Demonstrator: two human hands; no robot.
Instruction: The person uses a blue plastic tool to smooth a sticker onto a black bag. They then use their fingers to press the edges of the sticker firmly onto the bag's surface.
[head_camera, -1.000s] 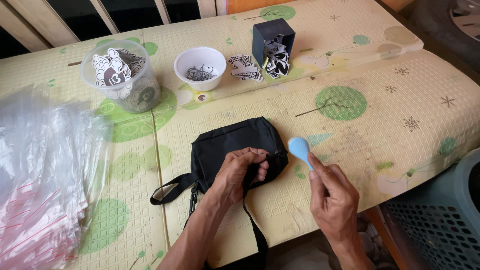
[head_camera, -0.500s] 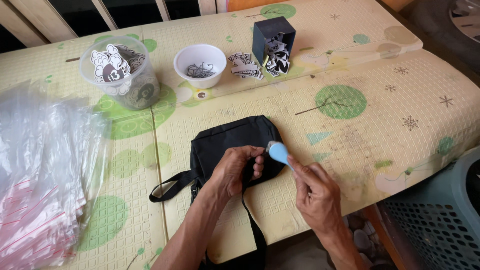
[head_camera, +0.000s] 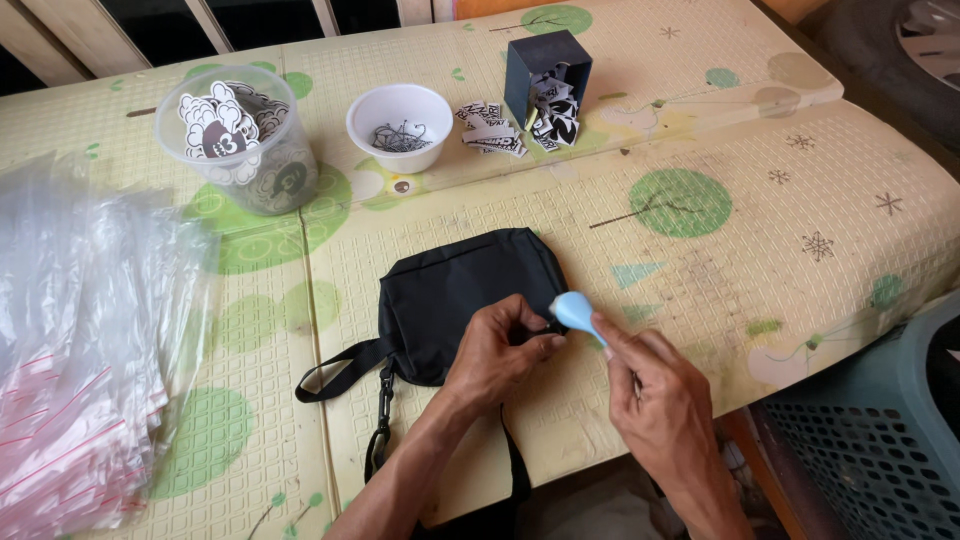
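**Blue tool sits right at the pouch's right edge, both hands meeting there**

So your black pouch (head_camera: 465, 295) lies flat on the tabletop (head_camera: 700, 260), dead ahead of you at about 12 o'clock from your wrists, long axis running roughly 9-to-3 with a slight tilt. Its strap (head_camera: 345, 370) trails off toward 7 o'clock, over the near edge.

Your left hand (head_camera: 500, 350) is resting on the pouch's near right corner, fingers curled in and pinching something small at the edge. It looks like a zipper pull, but I can't really tell. Your right hand (head_camera: 655, 400) is clenched around the stem of a light blue rounded tool (head_camera: 577, 312), with the bulb end pointing to 10 o'clock and touching or just beside the pouch's right edge, right by your left fingertips.

The left hand is the one actually on the pouch; the right comes in from 4 o'clock.

Further out at 12: a clear tub of stickers (head_camera: 240, 140), a white bowl (head_camera: 400, 125) and a dark box (head_camera: 548, 80). A pile of plastic bags (head_camera: 85, 350) is at 9.
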